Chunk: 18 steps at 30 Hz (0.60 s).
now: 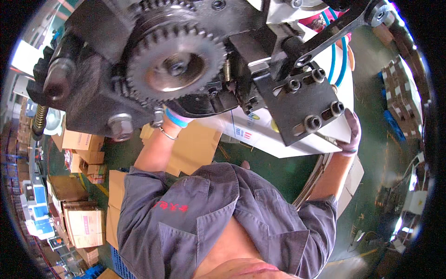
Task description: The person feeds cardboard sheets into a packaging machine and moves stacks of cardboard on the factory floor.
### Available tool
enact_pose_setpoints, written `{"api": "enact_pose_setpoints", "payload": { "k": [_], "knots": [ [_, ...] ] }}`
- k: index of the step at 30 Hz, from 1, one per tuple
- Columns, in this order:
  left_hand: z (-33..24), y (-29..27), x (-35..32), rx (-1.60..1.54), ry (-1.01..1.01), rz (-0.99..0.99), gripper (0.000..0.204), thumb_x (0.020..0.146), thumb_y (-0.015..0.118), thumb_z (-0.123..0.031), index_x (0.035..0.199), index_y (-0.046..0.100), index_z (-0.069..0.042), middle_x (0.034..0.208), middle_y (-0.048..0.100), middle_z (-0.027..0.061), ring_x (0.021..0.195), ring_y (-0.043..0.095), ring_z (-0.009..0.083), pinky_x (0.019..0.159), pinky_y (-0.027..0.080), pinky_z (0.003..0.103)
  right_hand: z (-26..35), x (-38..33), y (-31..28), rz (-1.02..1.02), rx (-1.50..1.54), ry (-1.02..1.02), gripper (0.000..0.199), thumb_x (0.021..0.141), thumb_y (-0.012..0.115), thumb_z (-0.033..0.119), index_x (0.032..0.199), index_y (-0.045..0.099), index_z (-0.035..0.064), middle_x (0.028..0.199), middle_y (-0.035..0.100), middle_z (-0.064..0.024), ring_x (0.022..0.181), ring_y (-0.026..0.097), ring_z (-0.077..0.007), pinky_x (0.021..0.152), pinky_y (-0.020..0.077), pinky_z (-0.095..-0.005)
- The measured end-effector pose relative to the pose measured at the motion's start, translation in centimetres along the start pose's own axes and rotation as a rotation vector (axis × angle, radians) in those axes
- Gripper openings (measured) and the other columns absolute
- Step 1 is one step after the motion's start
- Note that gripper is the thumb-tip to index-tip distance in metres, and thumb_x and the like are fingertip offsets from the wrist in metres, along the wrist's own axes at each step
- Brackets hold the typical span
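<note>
My right hand (pixel 353 132), in a pale glove, grips the right edge of a white printed cardboard piece (pixel 297 149) in front of me. A black metal machine part with a toothed gear (pixel 176 65) fills the upper view and covers much of the cardboard. My left hand (pixel 174 117) reaches up behind the machine's lower edge. Only its wrist, with a blue-edged glove cuff and a bracelet, shows; its fingers are hidden. A bolted black plate (pixel 302 104) hangs over the cardboard between my hands.
Brown cardboard (pixel 193 149) lies below my left forearm. Stacked flat sheets (pixel 317 179) stand beside my right forearm. Cartons (pixel 84 225) are piled at the left. Blue hoses (pixel 343 60) hang at upper right, near part of another person in red (pixel 313 22). A loaded pallet (pixel 402 93) stands far right.
</note>
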<state>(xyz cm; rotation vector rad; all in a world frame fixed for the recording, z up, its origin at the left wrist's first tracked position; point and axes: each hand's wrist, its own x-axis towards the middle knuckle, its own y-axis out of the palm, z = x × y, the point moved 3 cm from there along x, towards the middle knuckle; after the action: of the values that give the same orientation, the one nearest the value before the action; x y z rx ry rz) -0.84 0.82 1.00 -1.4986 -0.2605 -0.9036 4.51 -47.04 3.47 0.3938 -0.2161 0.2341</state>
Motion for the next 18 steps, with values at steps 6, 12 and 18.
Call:
{"api": "enact_pose_setpoints", "payload": {
  "k": [6, 12, 18],
  "knots": [
    [4.2, 2.5, -0.1, -0.184, -0.096, 0.260, 0.043, 0.086, 0.053, -0.035, 0.121, 0.055, -0.008, 0.124, 0.055, 0.0142, 0.115, 0.049, 0.0315, 0.102, 0.035, 0.044, -5.7, 0.8, -3.7, -0.284, 0.430, 0.047, 0.040, 0.092, 0.047, 0.018, 0.123, 0.051, -0.0063, 0.121, 0.057, -0.0172, 0.110, 0.056, -0.0266, 0.099, 0.0415, -0.0385],
    [3.1, 0.9, 2.1, -0.034, -0.037, 0.288, 0.040, 0.087, 0.054, -0.030, 0.121, 0.056, -0.009, 0.128, 0.053, 0.0169, 0.120, 0.046, 0.0353, 0.105, 0.030, 0.049, 0.7, -1.6, 5.9, -0.398, -0.084, 0.057, 0.038, 0.098, 0.041, 0.026, 0.124, 0.052, 0.0007, 0.120, 0.056, -0.0168, 0.106, 0.058, -0.0237, 0.087, 0.0488, -0.0327],
    [1.7, 0.3, 4.0, -0.407, -0.031, 0.316, 0.042, 0.088, 0.052, -0.028, 0.126, 0.052, -0.008, 0.134, 0.048, 0.0171, 0.126, 0.040, 0.0351, 0.108, 0.026, 0.046, -1.4, -5.0, 5.8, -0.253, -1.250, -0.637, 0.054, 0.062, 0.043, -0.013, 0.112, 0.061, -0.0012, 0.115, 0.059, -0.0218, 0.105, 0.058, -0.0350, 0.094, 0.0440, -0.0369]
  ]
}}
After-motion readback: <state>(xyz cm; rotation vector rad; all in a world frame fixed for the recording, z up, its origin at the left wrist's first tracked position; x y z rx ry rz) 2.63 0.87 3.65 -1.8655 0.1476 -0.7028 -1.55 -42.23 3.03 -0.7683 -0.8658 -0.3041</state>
